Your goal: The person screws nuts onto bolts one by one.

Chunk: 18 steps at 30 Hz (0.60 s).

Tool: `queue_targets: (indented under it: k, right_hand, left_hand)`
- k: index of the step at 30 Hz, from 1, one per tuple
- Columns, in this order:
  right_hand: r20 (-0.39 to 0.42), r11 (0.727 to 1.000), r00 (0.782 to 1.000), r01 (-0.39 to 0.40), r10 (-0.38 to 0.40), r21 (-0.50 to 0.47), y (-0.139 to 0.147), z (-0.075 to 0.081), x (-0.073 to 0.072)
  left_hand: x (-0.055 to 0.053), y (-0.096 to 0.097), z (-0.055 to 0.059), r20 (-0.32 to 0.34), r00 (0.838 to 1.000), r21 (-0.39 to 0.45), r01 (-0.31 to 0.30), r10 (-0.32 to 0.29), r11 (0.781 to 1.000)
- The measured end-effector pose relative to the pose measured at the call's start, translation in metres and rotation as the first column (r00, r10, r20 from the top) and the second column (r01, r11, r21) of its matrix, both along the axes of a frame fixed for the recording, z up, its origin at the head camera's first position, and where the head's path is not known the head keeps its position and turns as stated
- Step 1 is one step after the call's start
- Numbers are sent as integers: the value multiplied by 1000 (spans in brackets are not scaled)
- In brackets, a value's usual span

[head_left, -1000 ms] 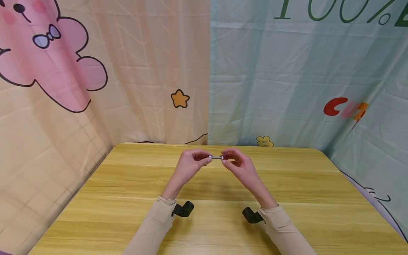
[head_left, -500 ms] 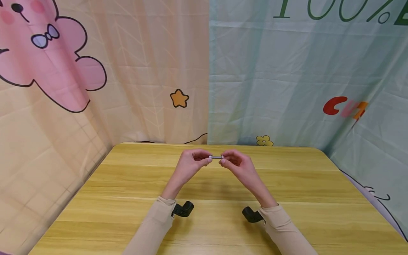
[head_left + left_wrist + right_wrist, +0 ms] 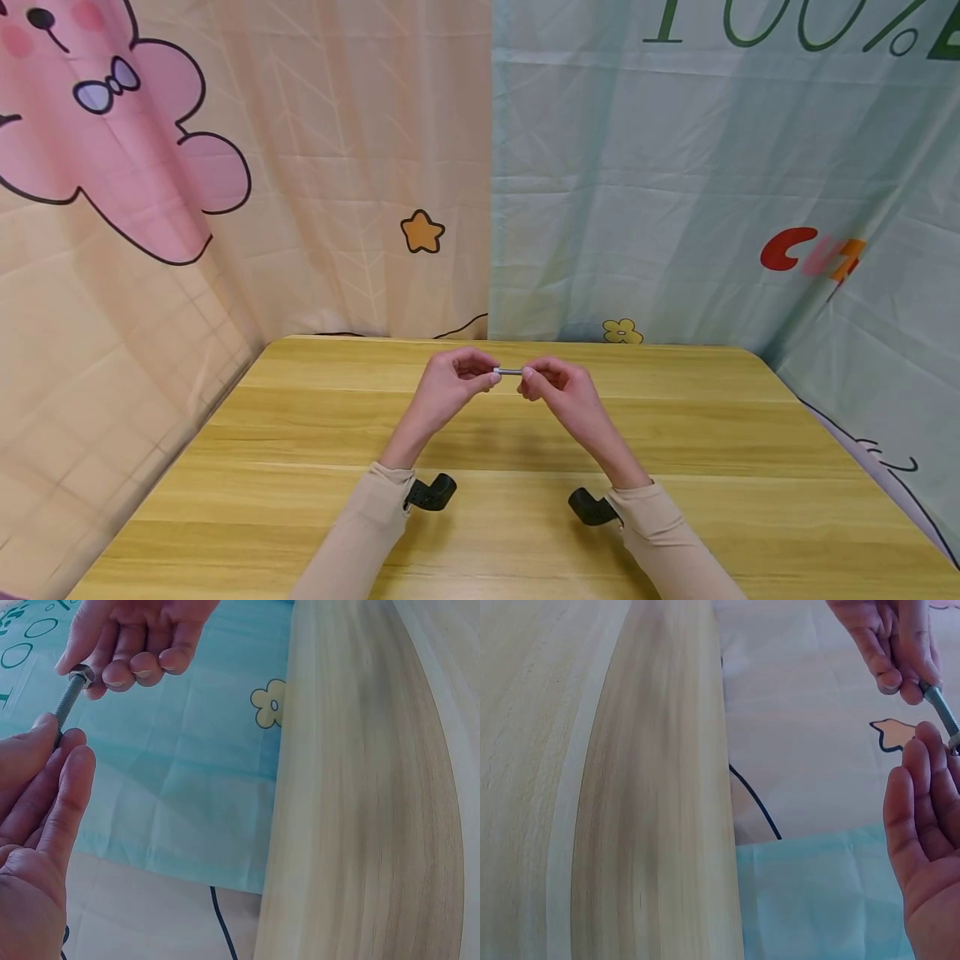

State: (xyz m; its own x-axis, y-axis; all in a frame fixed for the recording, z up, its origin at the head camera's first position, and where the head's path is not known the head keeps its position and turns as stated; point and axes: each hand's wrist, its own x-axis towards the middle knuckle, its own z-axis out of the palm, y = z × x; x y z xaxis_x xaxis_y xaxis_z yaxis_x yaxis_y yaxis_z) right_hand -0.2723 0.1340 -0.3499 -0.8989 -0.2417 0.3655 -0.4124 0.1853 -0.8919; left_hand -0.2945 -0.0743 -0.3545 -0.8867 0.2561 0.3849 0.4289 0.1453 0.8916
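Observation:
Above the far part of the table, a grey metal bolt [image 3: 511, 372] lies level between the two hands in the head view. My left hand [image 3: 447, 385] pinches one end between thumb and fingertips. At the other end, a hex nut [image 3: 81, 673] sits on the bolt's threads, as the left wrist view shows. My right hand [image 3: 566, 398] holds the nut between thumb and index finger, its other fingers bent loosely below. In the right wrist view, the bolt shank [image 3: 942, 707] spans the gap between the hands, and its gripped end is hidden by the left fingers.
A wooden table [image 3: 510, 533] stretches beneath both forearms. Printed curtains [image 3: 360, 167] hang behind and beside it, close to its far edge. Each wrist wears a black camera [image 3: 433, 492] over a beige sleeve.
The right thumb and fingers have shifted around the nut, with the thumb now higher and covering it and fingertips bent beneath. My left hand and the bolt have stayed almost still.

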Motion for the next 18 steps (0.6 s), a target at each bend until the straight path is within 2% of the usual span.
queue_targets:
  k: [4,8,13,18]
  right_hand:
    - [-5,1000,1000,23,-24,-18,2,-16,-13]
    - [-29,999,1000,11,-11,-33,3,-16,-13]
    - [-84,998,995,-50,47,-36,5,-15,-13]
    - [-87,998,994,-67,65,-21,5,-15,-13]
  left_hand:
    - [0,1,0,-2,1000,3,-3,3,1000]
    - [0,1,-1,-13,1000,2,-8,8,1000]
    - [0,0,-1,-11,1000,9,-12,12,1000]
    - [0,-1,-1,-12,1000,23,-4,4,1000]
